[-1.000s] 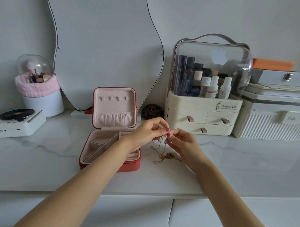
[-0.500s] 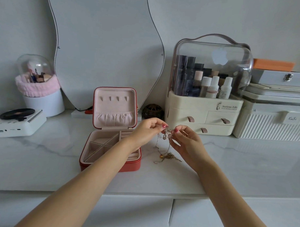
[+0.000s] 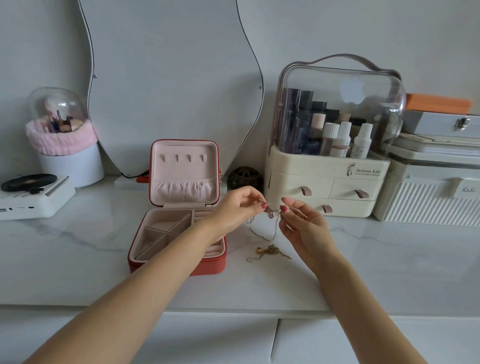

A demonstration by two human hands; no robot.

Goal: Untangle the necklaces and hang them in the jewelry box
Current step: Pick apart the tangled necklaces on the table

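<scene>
silver chain (image 3: 270, 223) hangs between both hands in the head view, just right of the open red jewelry box (image 3: 176, 250); a gold tangle (image 3: 270, 252) lies on the marble nearer the camera. best tease the knot apart gently, without tugging. left hand (image 3: 238, 206) and right hand (image 3: 302, 225) are raised, fingertips pinching the chain narrowly, wrists angled inward.

A white marble-look counter (image 3: 393, 269) stands against a pale grey wall (image 3: 347, 27), softly, evenly lit.
</scene>
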